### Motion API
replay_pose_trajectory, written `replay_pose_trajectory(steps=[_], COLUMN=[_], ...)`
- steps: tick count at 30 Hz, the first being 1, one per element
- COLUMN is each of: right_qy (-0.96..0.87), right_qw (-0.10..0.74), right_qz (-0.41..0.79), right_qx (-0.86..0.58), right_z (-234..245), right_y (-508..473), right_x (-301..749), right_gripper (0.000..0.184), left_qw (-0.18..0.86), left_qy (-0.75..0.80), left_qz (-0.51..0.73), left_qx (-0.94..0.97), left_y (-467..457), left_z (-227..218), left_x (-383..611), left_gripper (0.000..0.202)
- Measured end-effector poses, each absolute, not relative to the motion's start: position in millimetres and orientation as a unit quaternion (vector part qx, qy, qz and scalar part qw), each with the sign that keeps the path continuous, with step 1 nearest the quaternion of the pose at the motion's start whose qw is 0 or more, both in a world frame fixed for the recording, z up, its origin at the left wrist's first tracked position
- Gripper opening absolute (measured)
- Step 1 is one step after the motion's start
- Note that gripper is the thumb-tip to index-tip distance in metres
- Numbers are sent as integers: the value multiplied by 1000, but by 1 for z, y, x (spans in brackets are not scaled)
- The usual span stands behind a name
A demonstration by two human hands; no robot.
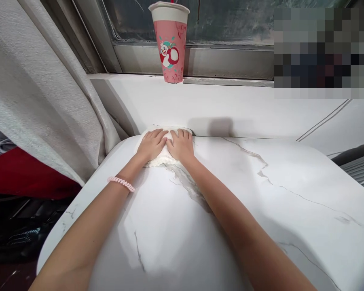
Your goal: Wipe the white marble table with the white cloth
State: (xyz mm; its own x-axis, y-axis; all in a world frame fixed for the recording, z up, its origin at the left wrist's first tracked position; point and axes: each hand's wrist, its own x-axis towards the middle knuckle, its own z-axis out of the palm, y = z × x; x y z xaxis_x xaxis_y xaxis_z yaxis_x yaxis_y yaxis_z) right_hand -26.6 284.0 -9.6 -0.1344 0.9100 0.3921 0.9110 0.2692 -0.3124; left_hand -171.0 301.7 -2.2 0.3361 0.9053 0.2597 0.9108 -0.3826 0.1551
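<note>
A white cloth [164, 155] lies at the far edge of the white marble-patterned table [157, 218], close to the wall. My left hand [152, 144] rests flat on its left part, fingers stretched forward. On the right part, my right hand [181, 144] also lies flat with the fingers spread. The two hands nearly meet in the middle. Much of the cloth is hidden beneath them. A pink coiled band [121, 184] circles my left wrist.
A pink paper cup [171, 50] with a red straw stands on the window sill [227, 82] beyond the hands. A grey curtain [48, 81] hangs at the left, by the table edge. Red fabric [30, 173] is at lower left, and a ridged grey object [360, 169] at right.
</note>
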Motion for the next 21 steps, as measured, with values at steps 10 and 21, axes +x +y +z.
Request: replay_pose_trajectory(steps=[10,21], right_qy=[-768,-850], right_qw=[267,244], right_qz=[-14,69], right_qx=[-582,-462], right_z=[-12,-1], right_y=[215,49], right_x=[-20,-44], right_gripper=[43,52], left_qw=[24,73], left_qy=[-571,-526], left_qz=[-106,-119], left_qx=[-814,-839], left_y=[226,45], left_z=[2,-11], left_x=[-163,-230], left_gripper=[53,54])
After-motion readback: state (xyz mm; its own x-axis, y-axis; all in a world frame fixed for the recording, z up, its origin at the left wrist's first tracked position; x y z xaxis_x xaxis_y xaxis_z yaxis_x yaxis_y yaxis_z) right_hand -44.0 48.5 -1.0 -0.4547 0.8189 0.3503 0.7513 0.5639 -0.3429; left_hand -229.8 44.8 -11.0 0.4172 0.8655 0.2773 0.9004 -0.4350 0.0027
